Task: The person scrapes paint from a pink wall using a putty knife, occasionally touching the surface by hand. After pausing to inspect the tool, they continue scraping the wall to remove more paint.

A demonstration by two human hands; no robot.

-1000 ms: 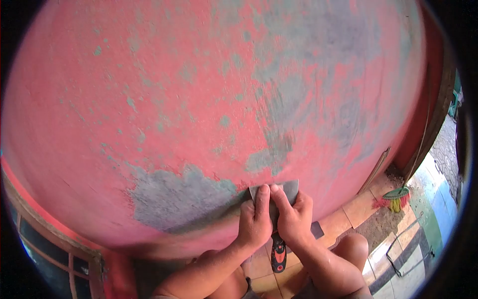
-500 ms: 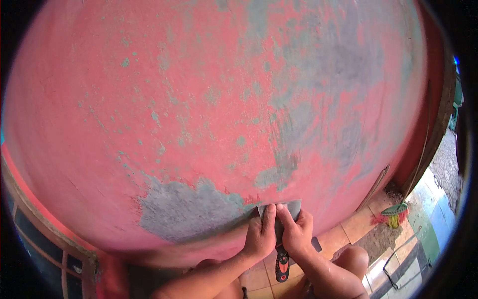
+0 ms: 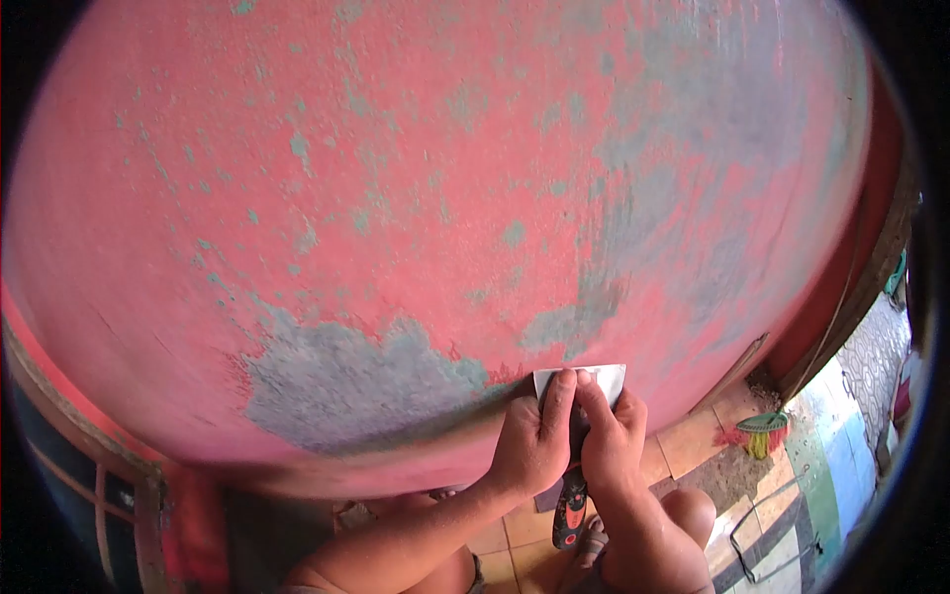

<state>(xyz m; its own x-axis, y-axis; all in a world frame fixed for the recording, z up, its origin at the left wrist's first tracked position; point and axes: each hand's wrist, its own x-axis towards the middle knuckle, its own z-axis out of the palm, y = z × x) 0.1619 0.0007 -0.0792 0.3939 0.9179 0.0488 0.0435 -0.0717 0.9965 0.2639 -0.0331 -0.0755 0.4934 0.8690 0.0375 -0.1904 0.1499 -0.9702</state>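
Observation:
Both of my hands grip one putty knife [image 3: 571, 510], which has a wide metal blade and a black handle with red-orange marks. My left hand [image 3: 535, 441] wraps the handle from the left, and my right hand [image 3: 613, 441] closes on it from the right. Both thumbs press side by side on the blade, whose top edge lies at the wall [image 3: 416, 228]. Pink paint covers much of that wall, with green specks and bare grey areas. Left of the blade is a large grey patch [image 3: 336, 381].
A broom head [image 3: 762, 434] with red and yellow bristles lies on the tiled floor [image 3: 693, 441] at right, near dirt and a dark cord [image 3: 742, 559]. A dark-paned window frame [image 3: 99, 495] stands at lower left. My knees are bent below my arms.
The view has shifted, so the wall's patches sit further left or right and higher. My hands and the putty knife appear slightly higher and further right, still gripped the same way.

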